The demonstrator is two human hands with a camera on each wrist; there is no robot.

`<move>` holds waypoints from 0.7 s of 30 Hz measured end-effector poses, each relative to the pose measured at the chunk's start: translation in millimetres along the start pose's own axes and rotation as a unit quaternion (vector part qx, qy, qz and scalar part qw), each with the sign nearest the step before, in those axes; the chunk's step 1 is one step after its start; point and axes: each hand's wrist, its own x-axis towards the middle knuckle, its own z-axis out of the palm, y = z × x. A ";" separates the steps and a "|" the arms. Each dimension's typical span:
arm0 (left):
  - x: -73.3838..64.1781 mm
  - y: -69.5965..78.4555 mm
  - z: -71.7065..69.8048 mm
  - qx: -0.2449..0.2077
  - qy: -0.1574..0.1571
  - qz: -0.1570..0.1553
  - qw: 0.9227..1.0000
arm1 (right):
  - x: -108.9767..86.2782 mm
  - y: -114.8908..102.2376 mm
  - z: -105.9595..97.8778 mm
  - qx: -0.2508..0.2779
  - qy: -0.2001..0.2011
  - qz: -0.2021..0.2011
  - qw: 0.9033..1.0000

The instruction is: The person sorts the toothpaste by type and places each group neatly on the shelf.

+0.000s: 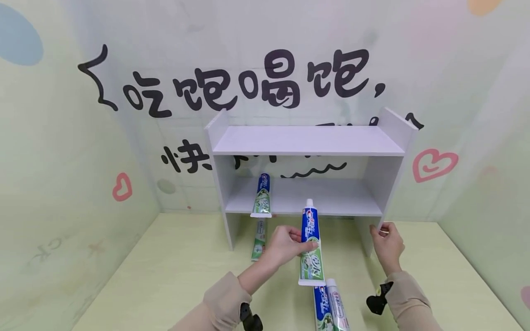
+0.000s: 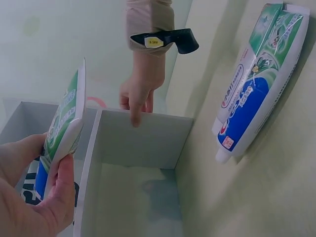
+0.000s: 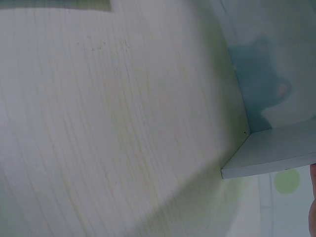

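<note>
My left hand (image 1: 285, 246) grips a blue, white and green toothpaste tube (image 1: 311, 257), thumb across its front and cap pointing up. The tube is held in front of the middle board of a white shelf rack (image 1: 306, 140). At the rack's lower right, my right hand (image 1: 388, 246) pinches the edge of the side panel; in the left wrist view the thumb lies over its inner face. On the middle board a similar toothpaste tube (image 1: 262, 195) lies at the left. Below that board, another toothpaste tube (image 1: 259, 239) lies on the table, partly hidden by the board.
Two more tubes, a blue-green tube (image 1: 323, 308) and a white tube (image 1: 338, 305), lie side by side on the table (image 1: 165, 276) in front of the rack. Printed walls (image 1: 62, 151) enclose the table at the back and both sides.
</note>
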 end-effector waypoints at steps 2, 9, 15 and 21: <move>6.1 4.9 -0.9 0.005 0.006 -0.002 1.000 | 0.0 -0.6 -1.0 -0.001 -0.001 0.000 1.000; 31.0 20.0 -3.2 0.007 0.017 -0.017 1.000 | -1.2 -0.3 -0.8 -0.001 -0.006 0.004 1.000; 45.3 29.8 -4.3 0.045 0.031 -0.023 0.998 | -1.3 1.2 1.8 0.004 0.003 -0.001 1.000; 63.0 38.5 -4.8 0.058 0.029 -0.018 0.998 | 0.6 2.2 2.9 0.000 0.015 -0.009 1.000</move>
